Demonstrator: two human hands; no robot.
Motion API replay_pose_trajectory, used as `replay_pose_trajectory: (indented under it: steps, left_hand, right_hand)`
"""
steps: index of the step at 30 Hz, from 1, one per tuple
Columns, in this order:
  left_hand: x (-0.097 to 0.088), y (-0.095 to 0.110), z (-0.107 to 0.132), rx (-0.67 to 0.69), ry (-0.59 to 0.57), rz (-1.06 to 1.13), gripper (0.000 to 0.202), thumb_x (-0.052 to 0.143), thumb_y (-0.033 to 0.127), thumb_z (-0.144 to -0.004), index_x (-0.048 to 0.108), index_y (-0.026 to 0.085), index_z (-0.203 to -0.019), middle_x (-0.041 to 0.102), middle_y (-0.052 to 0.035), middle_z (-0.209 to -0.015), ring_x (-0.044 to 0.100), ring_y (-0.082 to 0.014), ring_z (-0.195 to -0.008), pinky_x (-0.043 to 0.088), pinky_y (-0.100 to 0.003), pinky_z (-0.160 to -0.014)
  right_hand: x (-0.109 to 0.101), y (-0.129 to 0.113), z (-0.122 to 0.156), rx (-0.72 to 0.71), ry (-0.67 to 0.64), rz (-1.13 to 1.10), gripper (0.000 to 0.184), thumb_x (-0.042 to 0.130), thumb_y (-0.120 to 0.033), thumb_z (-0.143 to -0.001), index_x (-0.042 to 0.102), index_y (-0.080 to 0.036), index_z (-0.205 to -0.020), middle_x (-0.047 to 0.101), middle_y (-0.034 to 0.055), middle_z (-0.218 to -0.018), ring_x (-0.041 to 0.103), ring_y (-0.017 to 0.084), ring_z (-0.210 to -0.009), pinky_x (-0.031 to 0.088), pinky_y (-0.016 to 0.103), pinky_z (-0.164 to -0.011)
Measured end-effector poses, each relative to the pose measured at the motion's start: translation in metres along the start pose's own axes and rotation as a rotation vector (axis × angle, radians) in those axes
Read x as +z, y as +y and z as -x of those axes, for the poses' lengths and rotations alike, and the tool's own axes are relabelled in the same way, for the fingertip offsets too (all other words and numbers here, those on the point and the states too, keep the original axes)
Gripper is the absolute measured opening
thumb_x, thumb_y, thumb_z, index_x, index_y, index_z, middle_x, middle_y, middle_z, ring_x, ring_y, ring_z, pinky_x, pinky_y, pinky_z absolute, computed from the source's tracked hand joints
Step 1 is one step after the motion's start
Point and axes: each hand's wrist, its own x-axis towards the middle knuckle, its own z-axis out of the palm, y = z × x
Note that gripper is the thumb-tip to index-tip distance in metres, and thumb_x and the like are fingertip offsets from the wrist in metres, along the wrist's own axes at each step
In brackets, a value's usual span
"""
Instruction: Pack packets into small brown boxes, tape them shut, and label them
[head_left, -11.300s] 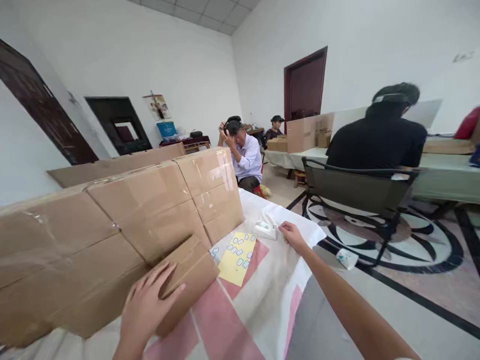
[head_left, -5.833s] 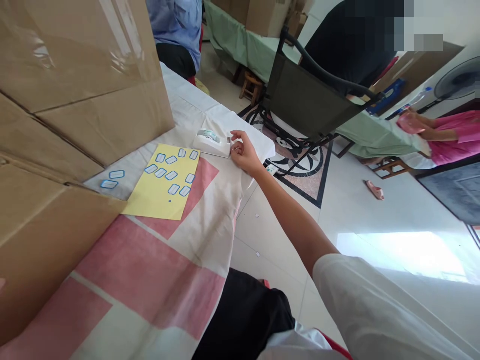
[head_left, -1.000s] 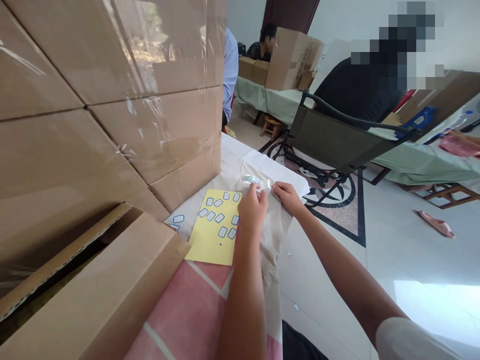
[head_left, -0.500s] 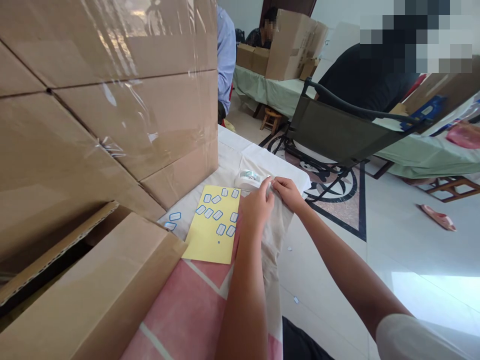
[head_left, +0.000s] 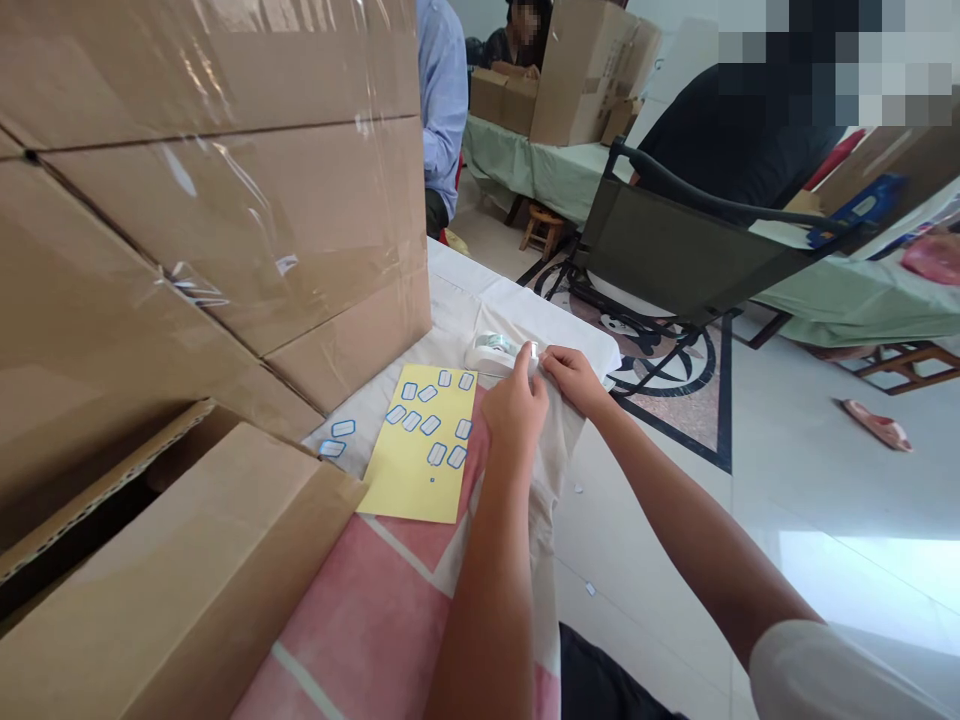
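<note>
A white tape dispenser (head_left: 491, 356) with a greenish roll rests on the table cloth near the far corner. My left hand (head_left: 517, 400) is closed around its front end, index finger stretched along it by the cutting edge. Pressed together right beside that edge are the fingertips of my right hand (head_left: 571, 378), pinching the tape end, which is mostly hidden. Left of my left forearm lies a yellow sheet (head_left: 409, 480) bearing several small white labels with blue borders. Two more blue-bordered labels (head_left: 343, 428) lie on the cloth beside the sheet.
Stacked, taped cartons (head_left: 247, 230) wall off the left side. An open cardboard box (head_left: 225, 560) stands in front of them. Past the table corner are a folding chair (head_left: 690, 260) with a person in black, other seated people, and a pink slipper (head_left: 876, 424) on the floor.
The camera view has shifted slightly, so the cartons and sheet sit a little further left and higher. Both hands stay at the dispenser, the right fingertips still close against its front.
</note>
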Motion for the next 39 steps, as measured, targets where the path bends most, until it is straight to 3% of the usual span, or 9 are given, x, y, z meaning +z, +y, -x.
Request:
replay_pose_trajectory:
  steps: [7, 17, 23, 26, 34, 39]
  left_hand:
    - [0.004, 0.002, 0.002, -0.016, 0.006, -0.060, 0.058, 0.048, 0.028, -0.098, 0.040, 0.035, -0.155, 0.076, -0.0060, -0.085, 0.069, -0.0244, -0.077, 0.035, -0.031, -0.063]
    - [0.007, 0.000, 0.002, -0.011, 0.035, -0.138, 0.061, 0.053, 0.033, -0.097, 0.037, 0.038, -0.156, 0.073, -0.0050, -0.081, 0.068, -0.0237, -0.073, 0.035, -0.031, -0.061]
    - [0.005, 0.002, 0.003, -0.060, 0.051, -0.071, 0.069, 0.050, 0.029, -0.097, 0.024, 0.025, -0.161, 0.075, -0.0052, -0.084, 0.069, -0.0226, -0.074, 0.036, -0.030, -0.059]
    - [0.005, 0.005, 0.003, -0.091, 0.088, -0.058, 0.072, 0.051, 0.030, -0.096, 0.021, 0.027, -0.162, 0.075, -0.0039, -0.083, 0.068, -0.0220, -0.072, 0.032, -0.030, -0.056]
    - [0.005, 0.009, 0.004, -0.124, 0.142, 0.004, 0.068, 0.052, 0.026, -0.094, 0.030, 0.028, -0.159, 0.072, -0.0007, -0.076, 0.064, -0.0188, -0.067, 0.027, -0.030, -0.054]
    - [0.007, 0.005, 0.004, -0.092, 0.188, 0.107, 0.067, 0.052, 0.023, -0.092, 0.036, 0.027, -0.157, 0.065, 0.0025, -0.070, 0.056, -0.0153, -0.061, 0.031, -0.028, -0.057]
  right_hand:
    - [-0.001, -0.002, 0.000, 0.007, -0.011, -0.019, 0.040, 0.054, -0.048, -0.087, 0.039, -0.022, -0.061, 0.033, -0.0044, -0.059, 0.031, 0.012, -0.061, 0.026, 0.030, -0.059]
    - [-0.012, -0.004, -0.009, 0.091, -0.188, -0.093, 0.036, 0.055, -0.042, -0.085, 0.041, -0.021, -0.059, 0.035, -0.0055, -0.053, 0.030, 0.009, -0.054, 0.024, 0.028, -0.054]
    - [-0.015, -0.006, -0.011, 0.091, -0.226, -0.071, 0.035, 0.054, -0.041, -0.087, 0.043, -0.021, -0.061, 0.035, -0.0070, -0.051, 0.030, 0.009, -0.054, 0.024, 0.027, -0.055]
    - [-0.015, -0.005, -0.010, 0.097, -0.228, -0.085, 0.035, 0.054, -0.040, -0.088, 0.042, -0.021, -0.062, 0.034, -0.0077, -0.051, 0.029, 0.009, -0.053, 0.024, 0.027, -0.055]
    - [-0.014, -0.005, -0.007, 0.100, -0.200, -0.086, 0.033, 0.053, -0.038, -0.090, 0.043, -0.020, -0.064, 0.034, -0.0077, -0.053, 0.029, 0.009, -0.054, 0.023, 0.027, -0.056]
    - [-0.016, -0.006, -0.010, 0.116, -0.236, -0.080, 0.034, 0.054, -0.036, -0.090, 0.043, -0.020, -0.062, 0.034, -0.0070, -0.053, 0.030, 0.009, -0.054, 0.024, 0.027, -0.056]
